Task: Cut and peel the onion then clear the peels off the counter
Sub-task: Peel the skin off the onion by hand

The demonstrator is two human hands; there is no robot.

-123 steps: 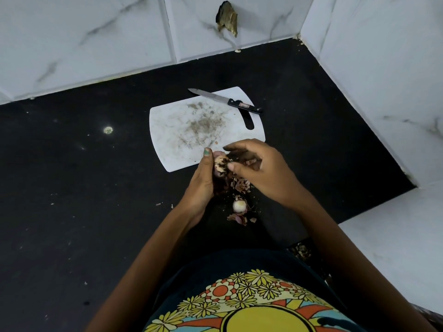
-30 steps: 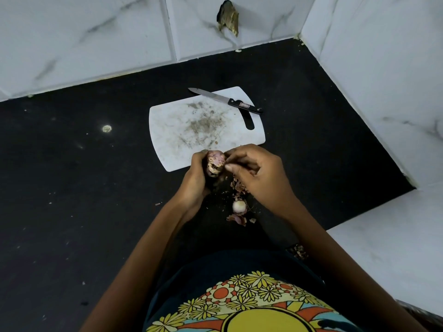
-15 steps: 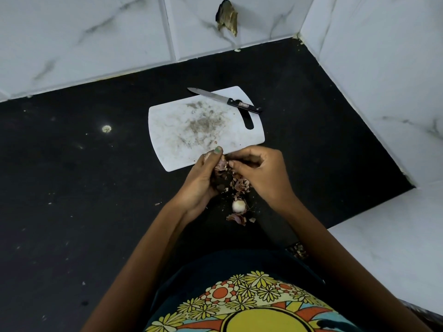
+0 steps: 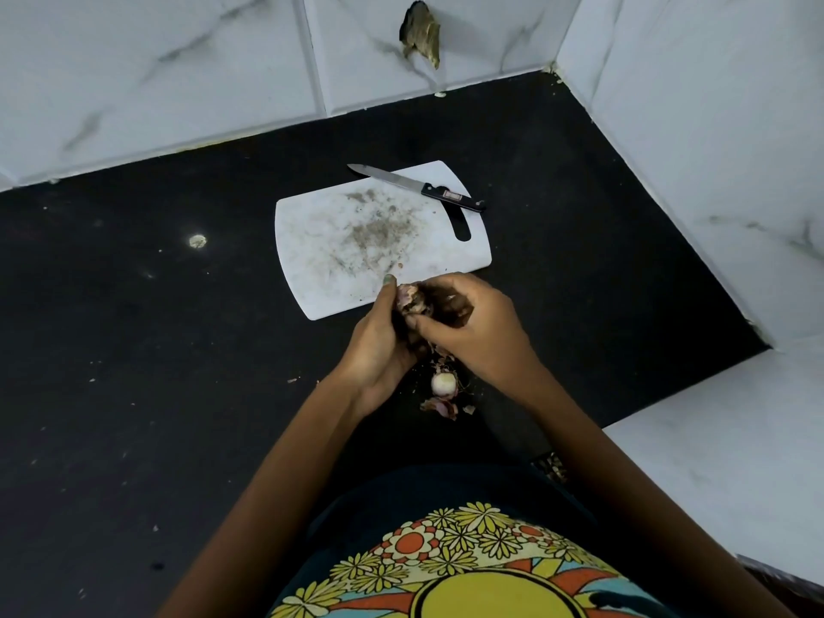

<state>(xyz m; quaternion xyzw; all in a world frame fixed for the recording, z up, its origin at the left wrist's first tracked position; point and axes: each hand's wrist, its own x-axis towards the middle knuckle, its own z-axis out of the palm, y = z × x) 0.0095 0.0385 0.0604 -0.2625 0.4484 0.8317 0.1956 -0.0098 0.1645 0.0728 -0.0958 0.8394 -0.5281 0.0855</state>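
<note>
Peeling underway: both hands clamped together on small purplish onion; papery peels litter black tabletop, uncleared.

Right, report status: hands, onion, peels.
Left hand shut on onion; right hand pinching its skin. Peeled piece and peels on counter. Knife idle on cutting board. Nothing obstructing.

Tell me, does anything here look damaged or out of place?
Yes. The wall tile has a broken hole with ragged edges. The knife lies askew, its tip and handle overhanging the board. Peels litter the counter.
</note>
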